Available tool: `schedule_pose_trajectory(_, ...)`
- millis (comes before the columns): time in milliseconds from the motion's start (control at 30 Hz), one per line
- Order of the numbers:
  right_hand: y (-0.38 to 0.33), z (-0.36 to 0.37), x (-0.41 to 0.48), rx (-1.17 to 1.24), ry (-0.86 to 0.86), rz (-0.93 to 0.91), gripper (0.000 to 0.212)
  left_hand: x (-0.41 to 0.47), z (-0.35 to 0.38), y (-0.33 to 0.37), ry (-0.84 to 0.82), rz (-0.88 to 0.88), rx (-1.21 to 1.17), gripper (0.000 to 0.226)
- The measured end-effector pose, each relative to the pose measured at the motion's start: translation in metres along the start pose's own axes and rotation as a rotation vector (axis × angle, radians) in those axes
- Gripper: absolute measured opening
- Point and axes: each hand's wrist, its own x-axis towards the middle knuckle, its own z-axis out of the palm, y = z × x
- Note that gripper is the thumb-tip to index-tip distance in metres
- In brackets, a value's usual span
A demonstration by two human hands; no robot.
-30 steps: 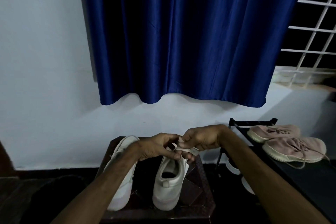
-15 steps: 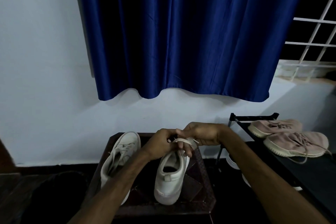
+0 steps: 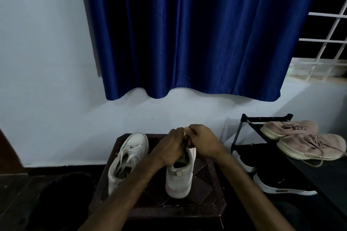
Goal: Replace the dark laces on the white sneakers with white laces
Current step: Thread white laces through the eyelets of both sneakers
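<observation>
Two white sneakers stand heel toward me on a dark stool (image 3: pixel 210 202). The left sneaker (image 3: pixel 127 157) has pale laces threaded loosely through it. Over the front of the right sneaker (image 3: pixel 180 178) my two hands meet. My left hand (image 3: pixel 171 146) and my right hand (image 3: pixel 203 141) both pinch a white lace (image 3: pixel 185 132), of which only a small piece shows between the fingertips. The hands hide the right sneaker's eyelets and tongue.
A black shoe rack (image 3: pixel 244 137) stands at the right with two pink sneakers (image 3: pixel 308 144) on top and dark shoes with white soles (image 3: pixel 281 182) lower down. A blue curtain (image 3: pixel 197 33) hangs on the wall behind. A dark rounded object (image 3: pixel 63 199) lies on the floor at left.
My hands have drawn closer together and risen slightly above the right sneaker's front. The lace loop that showed between them is now mostly hidden by the fingers.
</observation>
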Motion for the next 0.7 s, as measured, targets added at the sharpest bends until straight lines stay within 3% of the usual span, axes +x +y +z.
schedule_pose_trajectory(133,-0.001,-0.016,-0.004,-0.036,-0.044,-0.026,0.034,0.008,-0.003,0.008,-0.07,0.029,-0.103,0.015)
schedule_pose_trajectory(267,0.013,-0.031,-0.013,0.538,-0.292,0.112,0.03,0.011,-0.004,-0.002,-0.227,-0.061,-0.191,0.014)
schedule_pose_trajectory(367,0.02,-0.028,-0.012,0.822,-0.289,0.22,0.028,0.006,-0.006,-0.009,-0.242,-0.124,-0.38,0.023)
schedule_pose_trajectory(433,0.017,-0.015,-0.011,0.695,-0.147,0.189,0.027,0.005,-0.004,-0.01,-0.164,-0.137,-0.41,0.023)
schedule_pose_trajectory(533,0.021,-0.009,-0.008,-0.13,0.079,-0.025,0.024,0.001,0.003,-0.009,-0.046,-0.128,-0.355,0.022)
schedule_pose_trajectory(567,0.02,-0.01,-0.008,-0.242,0.073,-0.049,0.024,-0.001,0.005,-0.009,-0.013,-0.127,-0.33,0.021)
schedule_pose_trajectory(700,0.016,-0.022,-0.014,-0.042,0.007,0.005,0.022,-0.006,0.004,-0.008,0.172,-0.11,-0.247,0.013)
